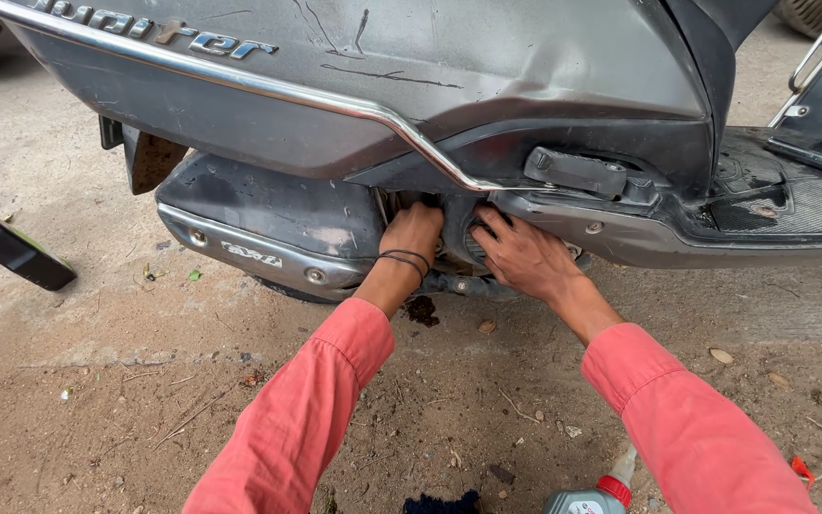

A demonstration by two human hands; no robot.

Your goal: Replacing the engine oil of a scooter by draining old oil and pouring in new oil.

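Note:
A grey scooter (354,86) stands over bare ground, seen from its side. My left hand (413,231), with dark bands on the wrist, reaches into the dark gap under the body panel, beside the grey engine cover (268,224); its fingers are hidden inside. My right hand (522,255) presses against the dark engine part in the same gap, fingers curled on it. Whether either hand holds anything is hidden. Both arms wear pink-red sleeves.
A black bottle (11,249) lies on the ground at the left. A grey bottle with a red cap (592,495) stands at the bottom edge beside a dark cloth (441,503). A dark stain (421,310) marks the dirt below the engine. The footboard (773,195) extends right.

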